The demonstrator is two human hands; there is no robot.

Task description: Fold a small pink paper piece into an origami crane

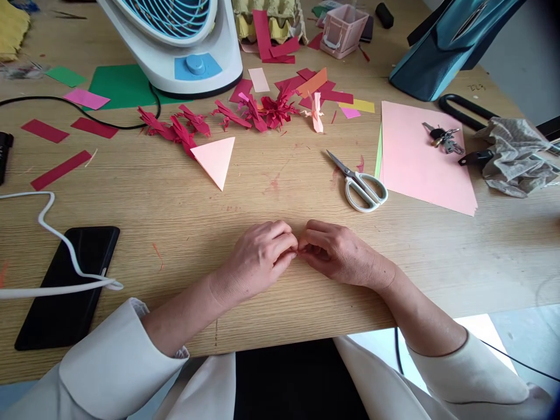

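Both hands meet above the wooden table (262, 315) near its front edge. My left hand (266, 254) has its fingers bent and pinched together, fingertips touching those of my right hand (330, 248), which is closed the same way. Whatever lies between the fingertips is too small or hidden to make out. Behind them to the left rests a pale pink paper triangle (216, 160). White-handled scissors (365, 189) lie to the right, their blades towards the upper left. Several crimson folded and fringed paper pieces (280, 109) form a row farther back, beside a pale pink one (315, 112).
Back left stands a white fan (192, 64) on green paper (114, 84). Pink sheets (424, 163) with keys (444, 139) lie right, near a crumpled grey cloth (514, 154). A black phone (70, 286) and white cable (72, 256) are at left. A pink basket (343, 32) stands behind.
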